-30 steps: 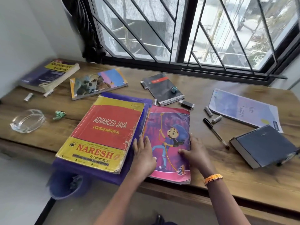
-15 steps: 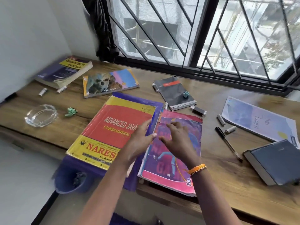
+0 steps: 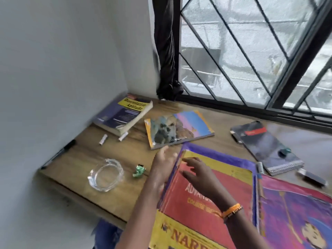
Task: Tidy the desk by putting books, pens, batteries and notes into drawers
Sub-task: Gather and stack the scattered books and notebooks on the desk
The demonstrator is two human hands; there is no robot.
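Now both hands have left the pink cartoon book (image 3: 294,212) at the lower right of the frame and come across to the big red-and-yellow Java book (image 3: 206,203) in the lower middle. The left hand (image 3: 164,165) lies along that book's left edge, fingers straight and loose, holding nothing that I can see. The right hand (image 3: 195,174) is spread flat over the cover's top corner, touching or just above it, also with nothing gripped. I'd say the Java book is next to be gathered up.

For containers, the only one in sight is the glass ashtray (image 3: 106,175) at left centre on the desk (image 3: 86,184), and it looks empty; a crumpled green scrap (image 3: 138,171) sits just beside it. No drawer shows anywhere.
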